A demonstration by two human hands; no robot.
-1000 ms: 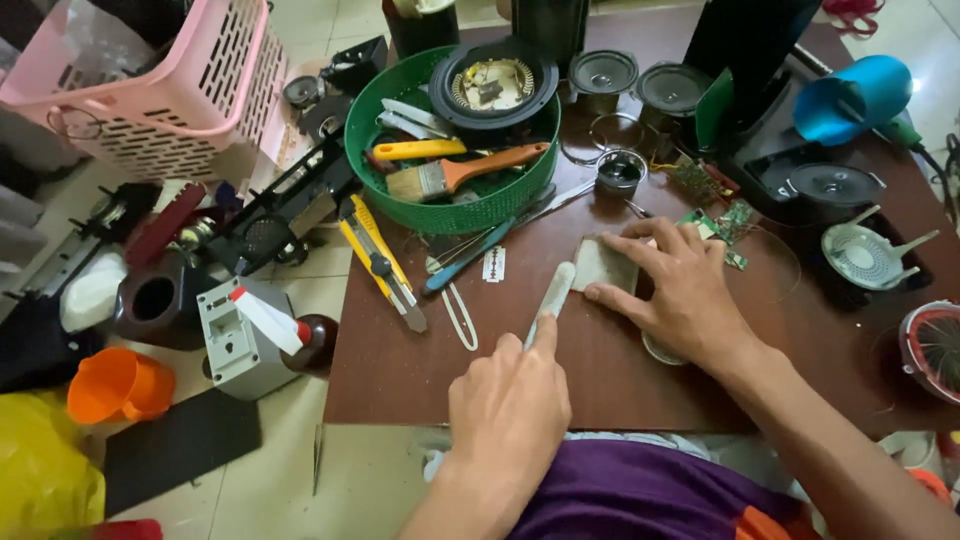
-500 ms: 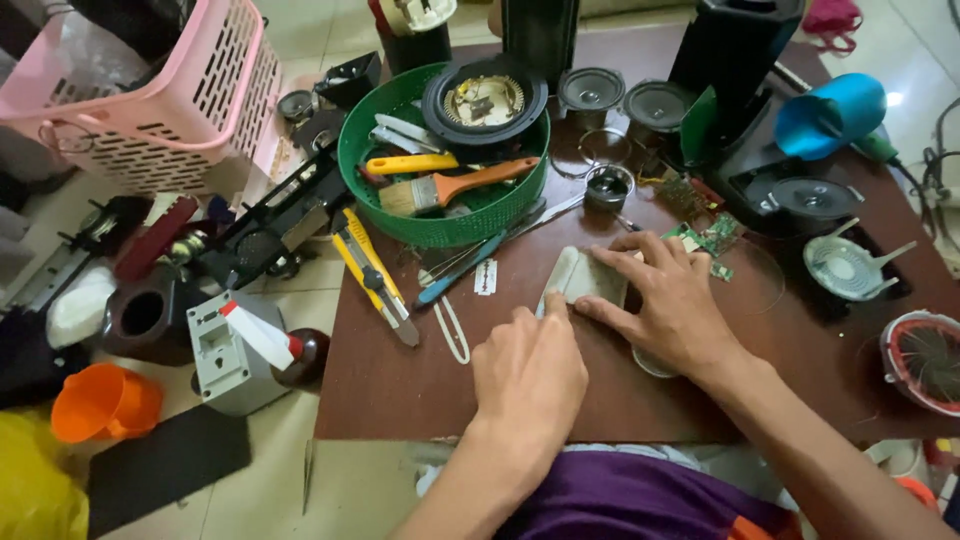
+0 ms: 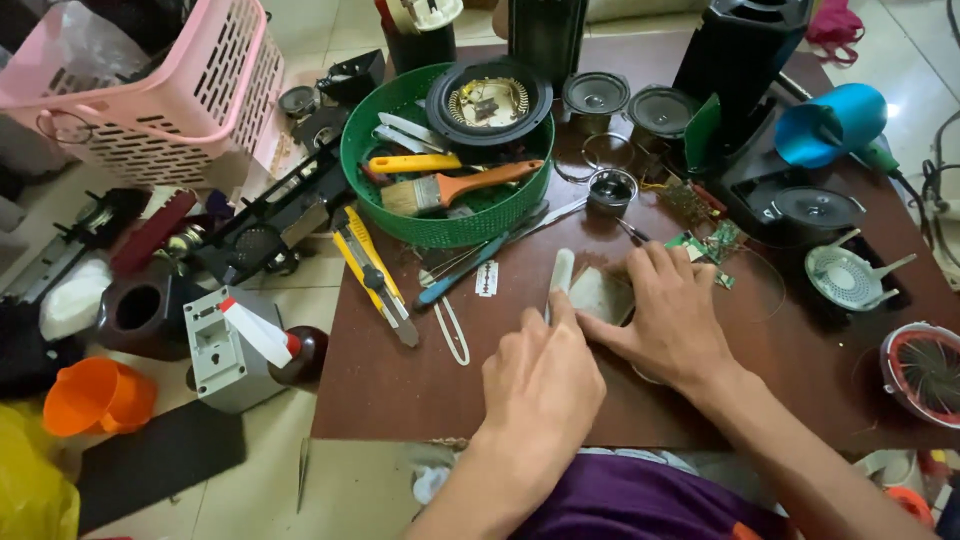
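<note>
Grey pad [image 3: 598,296], pinned flat by the spread right hand [image 3: 672,322]; left hand [image 3: 540,380] grips the pale blade [image 3: 560,276], best kept shallow.

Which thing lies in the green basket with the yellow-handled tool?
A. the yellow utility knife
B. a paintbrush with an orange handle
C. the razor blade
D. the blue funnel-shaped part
B: the orange-handled paintbrush lies inside the green basket just below the yellow-handled tool; the yellow utility knife and the razor blade lie out on the brown table.

Bare forearms and hands, with a purple garment [image 3: 640,500] edged in orange.
</note>
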